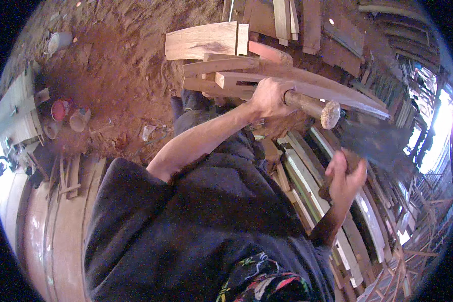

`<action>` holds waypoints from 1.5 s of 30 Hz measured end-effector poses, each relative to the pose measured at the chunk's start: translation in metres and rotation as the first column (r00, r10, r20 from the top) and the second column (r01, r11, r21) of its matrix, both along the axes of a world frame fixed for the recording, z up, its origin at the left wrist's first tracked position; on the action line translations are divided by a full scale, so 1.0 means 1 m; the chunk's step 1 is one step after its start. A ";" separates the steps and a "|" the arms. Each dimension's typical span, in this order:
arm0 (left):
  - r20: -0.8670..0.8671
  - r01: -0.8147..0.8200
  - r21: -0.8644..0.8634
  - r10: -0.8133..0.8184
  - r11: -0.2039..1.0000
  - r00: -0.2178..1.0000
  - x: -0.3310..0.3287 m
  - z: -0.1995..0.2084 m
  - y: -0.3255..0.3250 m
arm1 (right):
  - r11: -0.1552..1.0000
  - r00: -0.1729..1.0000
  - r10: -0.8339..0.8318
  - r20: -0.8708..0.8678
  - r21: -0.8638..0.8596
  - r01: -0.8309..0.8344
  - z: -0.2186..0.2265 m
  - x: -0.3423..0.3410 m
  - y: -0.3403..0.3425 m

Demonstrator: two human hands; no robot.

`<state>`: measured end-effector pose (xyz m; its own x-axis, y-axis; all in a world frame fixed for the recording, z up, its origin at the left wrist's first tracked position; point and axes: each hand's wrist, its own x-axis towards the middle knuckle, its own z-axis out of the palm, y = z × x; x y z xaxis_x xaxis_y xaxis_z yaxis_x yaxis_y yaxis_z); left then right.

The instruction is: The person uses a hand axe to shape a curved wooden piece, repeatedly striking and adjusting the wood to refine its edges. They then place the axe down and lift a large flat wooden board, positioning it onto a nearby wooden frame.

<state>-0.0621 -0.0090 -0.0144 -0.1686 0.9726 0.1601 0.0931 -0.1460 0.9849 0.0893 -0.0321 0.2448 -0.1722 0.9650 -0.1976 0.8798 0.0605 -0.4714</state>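
My left hand (pixel 273 98) is closed round what looks like a chisel (pixel 309 105). Its thick round wooden handle points right and ends in a pale, frayed, spread face; its far end is hidden behind my fist. Just beyond that hand lies a pale squared wooden piece (pixel 231 79) with a dark slot in it. To the lower right of the chisel, my right hand (pixel 345 178) grips a wooden-handled tool (pixel 355 165). Motion smears its broad dark head, so I cannot tell its kind. The head is apart from the chisel's end.
Planks (pixel 201 41) and curved timbers (pixel 332 90) lie just ahead. Long stacked boards (pixel 307 171) run along my right side. At the left, a red-rimmed bucket (pixel 60 109) and a pale bucket (pixel 59 43) stand on brown earth (pixel 105 65). Large boards (pixel 65 221) lie lower left.
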 end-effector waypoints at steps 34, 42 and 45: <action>0.099 -0.093 0.004 0.092 0.996 0.991 0.010 -0.003 0.003 | 0.987 0.989 -0.134 0.057 -0.084 0.139 -0.006 0.005 0.002; -0.052 -0.032 -0.023 0.031 0.999 0.998 -0.003 0.018 -0.008 | 0.970 0.933 -0.103 -0.346 0.175 0.172 0.032 0.011 -0.009; -0.031 -0.051 -0.005 0.051 0.999 0.998 -0.004 0.011 -0.010 | 0.943 0.810 -0.150 -0.568 0.165 0.290 0.025 0.007 -0.016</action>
